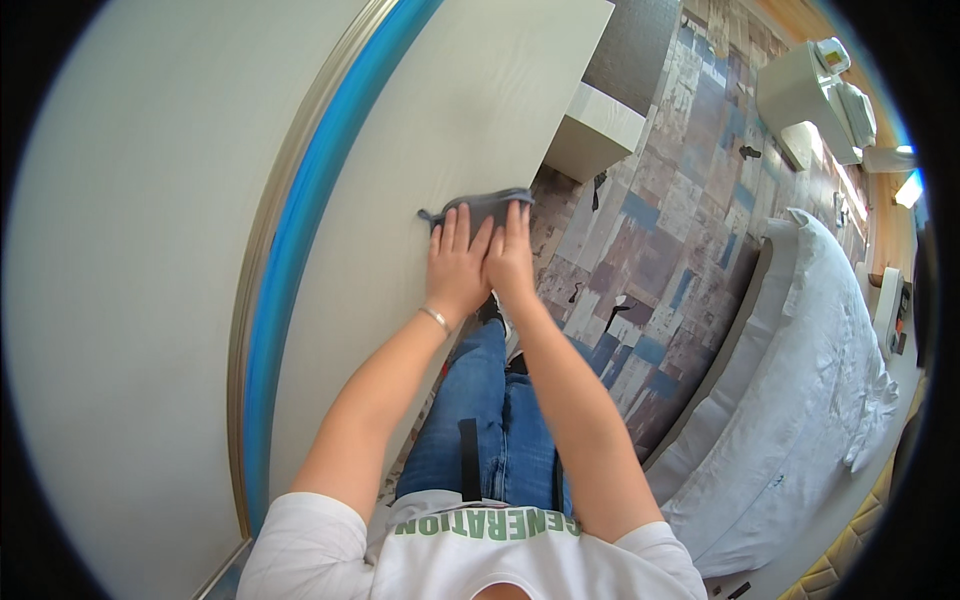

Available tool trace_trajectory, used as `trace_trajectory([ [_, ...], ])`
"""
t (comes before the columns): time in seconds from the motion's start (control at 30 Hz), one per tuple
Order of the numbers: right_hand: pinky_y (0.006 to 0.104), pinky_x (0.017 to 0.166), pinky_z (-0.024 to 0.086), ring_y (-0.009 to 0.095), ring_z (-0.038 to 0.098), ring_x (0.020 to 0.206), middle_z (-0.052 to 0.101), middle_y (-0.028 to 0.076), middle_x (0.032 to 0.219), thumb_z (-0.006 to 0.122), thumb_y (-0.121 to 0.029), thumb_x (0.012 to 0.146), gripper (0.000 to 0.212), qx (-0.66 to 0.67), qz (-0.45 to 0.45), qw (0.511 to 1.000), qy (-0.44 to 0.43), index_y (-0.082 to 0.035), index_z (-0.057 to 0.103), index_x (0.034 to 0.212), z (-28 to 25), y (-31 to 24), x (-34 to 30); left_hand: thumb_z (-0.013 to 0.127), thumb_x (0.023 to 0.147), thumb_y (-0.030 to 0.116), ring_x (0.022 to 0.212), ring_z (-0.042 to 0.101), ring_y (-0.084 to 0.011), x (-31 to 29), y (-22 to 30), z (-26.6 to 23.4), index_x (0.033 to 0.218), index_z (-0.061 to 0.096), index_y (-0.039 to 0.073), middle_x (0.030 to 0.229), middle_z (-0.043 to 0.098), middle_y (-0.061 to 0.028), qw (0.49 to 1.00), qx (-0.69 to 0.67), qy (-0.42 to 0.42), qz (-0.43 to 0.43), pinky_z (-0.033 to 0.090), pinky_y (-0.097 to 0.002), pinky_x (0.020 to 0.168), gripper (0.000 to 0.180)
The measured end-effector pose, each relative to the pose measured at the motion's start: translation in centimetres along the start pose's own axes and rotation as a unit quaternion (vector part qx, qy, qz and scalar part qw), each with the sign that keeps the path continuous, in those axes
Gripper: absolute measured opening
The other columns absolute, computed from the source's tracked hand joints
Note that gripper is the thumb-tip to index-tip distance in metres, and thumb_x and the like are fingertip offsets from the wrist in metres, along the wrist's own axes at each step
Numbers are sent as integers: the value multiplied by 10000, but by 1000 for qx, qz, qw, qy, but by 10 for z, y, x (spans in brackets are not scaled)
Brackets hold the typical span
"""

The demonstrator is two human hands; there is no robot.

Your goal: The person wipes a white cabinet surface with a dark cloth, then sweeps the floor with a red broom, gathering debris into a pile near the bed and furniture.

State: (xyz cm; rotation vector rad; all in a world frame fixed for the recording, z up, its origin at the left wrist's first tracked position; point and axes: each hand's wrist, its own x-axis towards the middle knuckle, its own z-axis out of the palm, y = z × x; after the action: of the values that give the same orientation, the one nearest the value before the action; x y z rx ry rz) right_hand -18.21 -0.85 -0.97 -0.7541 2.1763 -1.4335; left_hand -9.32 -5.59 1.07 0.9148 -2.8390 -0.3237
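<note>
Left hand (pixel 458 277) and right hand (pixel 511 262), touching side by side, fingers extended and laid on one dark-grey cloth (pixel 486 207) at the right-hand edge of a pale wood-grain tabletop (pixel 450 110).

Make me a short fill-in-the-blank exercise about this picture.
1. The left hand and right hand touch a ____-colored fabric item.
2. A bracelet circles the ____ wrist.
3. A ____ strip borders the pale surface.
4. White bedding lies toward the picture's ____ side.

Missing words: gray; left; blue; right.
</note>
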Motion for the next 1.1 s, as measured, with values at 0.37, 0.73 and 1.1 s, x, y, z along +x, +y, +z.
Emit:
trace_trajectory([
  [0.37,498,1045,288,379,287,1332,297,217,1441,559,-176,836,491,-245,-163,936,-194,-96,477,1313,8,-10,-194,453,890,296,1334,256,-429,-238,4,-17,1349,418,65,1438,278,-270,986,-3,-62,-157,191,-526,1080,516],
  [0.73,541,1087,178,354,206,1375,249,153,1487,498,-424,869,575,-321,-211,877,-288,-178,405,1381,12,-14,-170,619,782,416,1332,245,-439,-227,-13,-25,1340,410,40,1434,268,-283,990,1,-45,-135,176,-521,1088,704],
  [1.1,585,1087,102,336,167,1391,209,116,1511,410,-463,910,544,-420,-166,877,-164,-238,374,1404,21,-22,-94,501,868,355,1343,264,-382,-136,-37,-20,1347,428,83,1439,298,-241,996,-33,41,-65,206,-510,1081,555],
])
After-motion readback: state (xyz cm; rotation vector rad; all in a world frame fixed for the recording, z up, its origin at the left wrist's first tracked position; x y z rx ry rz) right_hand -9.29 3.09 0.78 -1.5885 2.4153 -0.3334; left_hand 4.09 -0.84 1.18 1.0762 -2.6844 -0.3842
